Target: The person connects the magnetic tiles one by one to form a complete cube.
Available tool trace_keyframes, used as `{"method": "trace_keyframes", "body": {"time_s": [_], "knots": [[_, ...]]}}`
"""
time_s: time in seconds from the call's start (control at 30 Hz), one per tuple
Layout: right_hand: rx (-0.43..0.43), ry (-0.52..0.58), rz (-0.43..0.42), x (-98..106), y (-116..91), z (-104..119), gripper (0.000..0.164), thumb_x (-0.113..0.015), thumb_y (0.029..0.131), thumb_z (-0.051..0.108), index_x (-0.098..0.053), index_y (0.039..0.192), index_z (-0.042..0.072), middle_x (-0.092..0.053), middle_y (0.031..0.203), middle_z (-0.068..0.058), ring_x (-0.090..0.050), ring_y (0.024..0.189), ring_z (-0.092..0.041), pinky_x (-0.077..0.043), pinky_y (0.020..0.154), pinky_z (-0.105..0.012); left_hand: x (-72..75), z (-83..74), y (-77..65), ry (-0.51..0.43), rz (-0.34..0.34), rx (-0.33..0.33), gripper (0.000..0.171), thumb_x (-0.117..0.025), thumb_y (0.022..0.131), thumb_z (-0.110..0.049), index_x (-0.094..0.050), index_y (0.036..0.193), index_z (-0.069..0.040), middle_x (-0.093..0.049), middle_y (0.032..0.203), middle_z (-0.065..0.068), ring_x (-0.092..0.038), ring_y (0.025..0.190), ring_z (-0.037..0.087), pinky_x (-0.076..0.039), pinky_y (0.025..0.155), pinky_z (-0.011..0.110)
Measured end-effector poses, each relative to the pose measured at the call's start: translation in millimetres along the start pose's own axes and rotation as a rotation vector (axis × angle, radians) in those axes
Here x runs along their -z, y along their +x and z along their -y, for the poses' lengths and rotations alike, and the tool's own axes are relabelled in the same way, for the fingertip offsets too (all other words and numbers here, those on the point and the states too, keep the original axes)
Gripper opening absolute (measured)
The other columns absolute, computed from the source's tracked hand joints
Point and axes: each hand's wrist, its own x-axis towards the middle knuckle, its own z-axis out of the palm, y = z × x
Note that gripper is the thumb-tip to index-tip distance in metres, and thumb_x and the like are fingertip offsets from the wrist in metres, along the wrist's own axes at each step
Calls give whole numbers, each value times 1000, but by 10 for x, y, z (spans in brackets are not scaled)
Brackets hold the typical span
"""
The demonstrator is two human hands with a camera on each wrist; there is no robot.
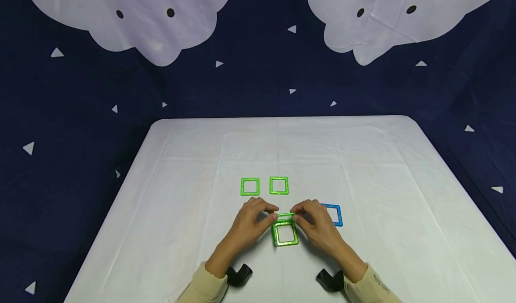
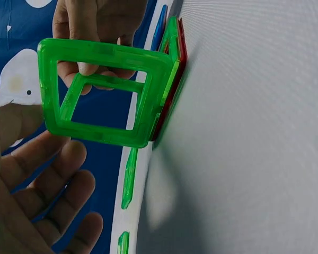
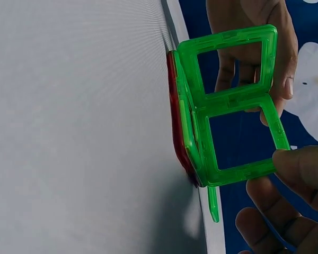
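Observation:
A small build of green square magnetic tiles point(image 1: 285, 244) stands between the hands, with red edges point(image 2: 176, 98) at its bottom. Two green square frames rise from it and meet along one edge. The left hand point(image 1: 251, 222) pinches the upper corner of the nearer upright green tile point(image 2: 106, 48), thumb and index at its edge. With thumb and index finger the right hand point(image 1: 318, 224) pinches the corner of the other upright green tile point(image 3: 244, 172). Its remaining fingers point(image 3: 265, 230) are loosely bent. Part of the build's inner side is hidden.
Two loose green square tiles, one left point(image 1: 250, 193) and one right point(image 1: 279, 192), lie flat beyond the hands. A blue square tile point(image 1: 340, 215) lies partly behind the right hand. White cloth covers the table point(image 1: 181, 195); a dark blue patterned cloth point(image 1: 258, 92) hangs behind.

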Motion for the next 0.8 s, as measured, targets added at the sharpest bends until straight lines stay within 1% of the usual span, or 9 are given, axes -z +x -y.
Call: {"method": "trace_keyframes", "body": {"time_s": [0.1, 0.27, 0.43, 0.63, 0.8], "knots": [[11, -1, 2, 2, 17, 2, 22, -72, 79, 6, -65, 93, 22, -65, 87, 13, -50, 81, -3, -37, 77, -29, -20, 12, 10, 13, -29, 2, 11, -68, 85, -21, -72, 93, -14, -67, 86, -5, -57, 83, 12, -42, 80, 30], [38, 21, 3, -1, 43, -14, 22, -72, 79, 6, -65, 93, 21, -66, 87, 13, -50, 80, -3, -37, 75, -28, -35, 15, 15, 14, -21, 32, 7, -69, 85, -24, -72, 87, -19, -66, 83, -9, -54, 80, 6, -42, 79, 28], [72, 53, 19, -13, 87, -41, 22, -71, 80, 5, -66, 94, 20, -66, 87, 11, -52, 81, -4, -38, 75, -28, -39, 6, 18, 3, -22, 58, 10, -68, 85, -27, -71, 83, -17, -66, 80, -9, -53, 78, 5, -41, 78, 28], [64, 54, 50, -11, 135, -25, 21, -69, 81, 4, -66, 96, 19, -67, 90, 11, -53, 83, -6, -38, 78, -30, -51, -11, 17, 19, -40, 94, 5, -70, 83, -22, -70, 80, -19, -64, 76, -10, -51, 74, 4, -38, 75, 25], [57, 34, 52, 13, 151, -20, 26, -67, 81, -1, -65, 97, 19, -68, 91, 9, -53, 84, -6, -36, 80, -32, -57, -22, 13, 30, -61, 99, 5, -71, 82, -20, -69, 78, -20, -62, 73, -10, -49, 71, 5, -37, 71, 24]]}}
